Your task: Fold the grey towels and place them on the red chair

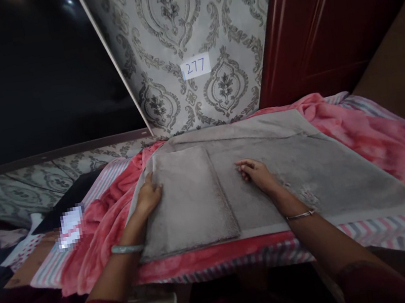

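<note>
A large grey towel (271,197) of soft pile lies spread out, with a small pale pattern on its right part. Its left portion is turned over into a double panel (190,199) whose fuzzy edge runs down the middle. My left hand (148,196) rests on the left border of that panel, fingers stretched and thumb apart. Right of the panel, my right hand (257,173) is just over the single layer with its fingers curled in; nothing shows in them. A crease crosses the towel near its far edge.
Under the towel is a pink-red plush blanket (355,142) over a striped cloth (396,236). A dark television screen (29,76) stands at the left back. Behind are patterned wallpaper with a "277" label (195,66) and a dark red cabinet panel (317,26).
</note>
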Action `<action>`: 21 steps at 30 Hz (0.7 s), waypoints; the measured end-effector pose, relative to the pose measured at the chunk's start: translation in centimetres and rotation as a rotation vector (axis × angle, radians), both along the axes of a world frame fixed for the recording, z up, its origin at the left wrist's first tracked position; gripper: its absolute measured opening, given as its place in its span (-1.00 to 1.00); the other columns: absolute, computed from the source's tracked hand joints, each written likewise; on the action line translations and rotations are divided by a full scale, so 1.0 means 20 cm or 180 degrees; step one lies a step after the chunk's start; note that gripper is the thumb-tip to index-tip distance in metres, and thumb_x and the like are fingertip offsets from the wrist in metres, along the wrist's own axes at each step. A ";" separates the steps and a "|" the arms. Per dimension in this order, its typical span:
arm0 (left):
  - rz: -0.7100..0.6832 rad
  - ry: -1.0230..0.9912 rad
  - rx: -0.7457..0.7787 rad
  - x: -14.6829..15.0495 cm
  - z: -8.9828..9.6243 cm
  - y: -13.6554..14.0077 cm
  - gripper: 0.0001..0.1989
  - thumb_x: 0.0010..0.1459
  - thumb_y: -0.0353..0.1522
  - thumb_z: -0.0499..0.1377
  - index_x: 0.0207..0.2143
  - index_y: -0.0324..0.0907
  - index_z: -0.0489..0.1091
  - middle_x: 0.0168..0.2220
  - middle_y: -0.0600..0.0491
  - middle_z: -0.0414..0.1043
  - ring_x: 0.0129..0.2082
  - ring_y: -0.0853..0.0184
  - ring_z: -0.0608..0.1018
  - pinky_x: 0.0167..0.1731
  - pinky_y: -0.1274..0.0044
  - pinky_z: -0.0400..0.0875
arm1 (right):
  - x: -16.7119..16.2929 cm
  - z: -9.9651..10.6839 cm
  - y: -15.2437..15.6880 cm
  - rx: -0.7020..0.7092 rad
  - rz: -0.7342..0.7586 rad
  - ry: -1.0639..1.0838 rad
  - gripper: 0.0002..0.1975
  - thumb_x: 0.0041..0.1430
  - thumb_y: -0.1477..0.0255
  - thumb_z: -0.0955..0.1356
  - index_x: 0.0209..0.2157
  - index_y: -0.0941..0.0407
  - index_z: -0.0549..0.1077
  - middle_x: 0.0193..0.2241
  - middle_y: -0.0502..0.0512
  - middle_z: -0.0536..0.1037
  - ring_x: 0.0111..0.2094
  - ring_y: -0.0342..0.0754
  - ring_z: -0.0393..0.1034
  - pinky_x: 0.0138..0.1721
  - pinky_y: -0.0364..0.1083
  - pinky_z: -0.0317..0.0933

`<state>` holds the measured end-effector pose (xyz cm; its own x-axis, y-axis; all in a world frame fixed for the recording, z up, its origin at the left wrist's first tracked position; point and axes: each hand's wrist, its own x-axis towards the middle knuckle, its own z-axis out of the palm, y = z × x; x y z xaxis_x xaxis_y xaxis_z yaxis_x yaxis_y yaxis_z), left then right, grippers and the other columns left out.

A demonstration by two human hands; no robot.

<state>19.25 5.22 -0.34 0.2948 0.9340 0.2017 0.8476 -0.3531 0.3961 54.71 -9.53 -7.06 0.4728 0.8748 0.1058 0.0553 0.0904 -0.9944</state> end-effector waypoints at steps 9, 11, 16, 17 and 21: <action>-0.0196 -0.0062 0.0142 -0.11 -0.05 -0.15 -0.37 0.19 -0.37 0.09 0.33 -0.24 0.21 0.18 -0.18 0.44 0.20 0.06 0.48 0.26 0.26 0.32 | 0.00 -0.02 0.00 -0.0022 -0.0035 -0.0082 -0.63 -0.02 0.25 0.38 -0.19 0.14 0.56 -0.42 0.03 0.50 -0.52 -0.18 0.28 -0.52 -0.16 0.16; -0.0114 -0.0076 0.0032 -0.10 -0.04 -0.14 -0.37 0.19 -0.38 0.09 0.33 -0.25 0.20 0.16 -0.18 0.47 0.17 0.05 0.51 0.22 0.27 0.37 | 0.00 -0.01 -0.01 -0.0023 -0.0040 -0.0074 -0.64 -0.02 0.27 0.37 -0.19 0.14 0.56 -0.42 0.03 0.51 -0.52 -0.18 0.28 -0.52 -0.16 0.17; 0.0072 -0.0316 -0.0141 -0.15 -0.06 -0.19 -0.37 0.18 -0.30 0.15 0.32 -0.14 0.22 0.13 -0.08 0.50 0.07 0.05 0.58 0.09 0.28 0.48 | 0.01 -0.01 -0.01 -0.0045 -0.0003 -0.0116 -0.66 0.01 0.32 0.37 -0.18 0.14 0.58 -0.42 0.04 0.53 -0.51 -0.18 0.31 -0.51 -0.17 0.20; 0.0085 -0.0349 -0.0194 -0.16 -0.06 -0.21 -0.34 0.18 -0.26 0.16 0.34 -0.13 0.19 0.14 -0.08 0.50 0.06 0.05 0.58 0.06 0.28 0.49 | 0.01 -0.02 -0.01 -0.0042 -0.0005 -0.0128 -0.66 0.01 0.32 0.37 -0.17 0.15 0.58 -0.42 0.04 0.52 -0.51 -0.18 0.31 -0.50 -0.17 0.20; -0.0093 -0.0400 -0.0120 -0.18 -0.07 -0.27 -0.31 0.17 -0.29 0.14 0.36 -0.11 0.15 0.25 -0.06 0.40 0.20 0.07 0.48 0.18 0.26 0.42 | 0.02 -0.03 -0.01 -0.0056 0.0015 -0.0199 -0.67 0.03 0.30 0.39 -0.17 0.13 0.58 -0.43 0.03 0.50 -0.50 -0.18 0.29 -0.49 -0.16 0.19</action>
<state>15.67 -0.22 -1.72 0.2965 0.9331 0.2036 0.7801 -0.3597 0.5119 55.04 -9.68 -7.59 0.4616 0.8790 0.1196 0.1169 0.0734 -0.9904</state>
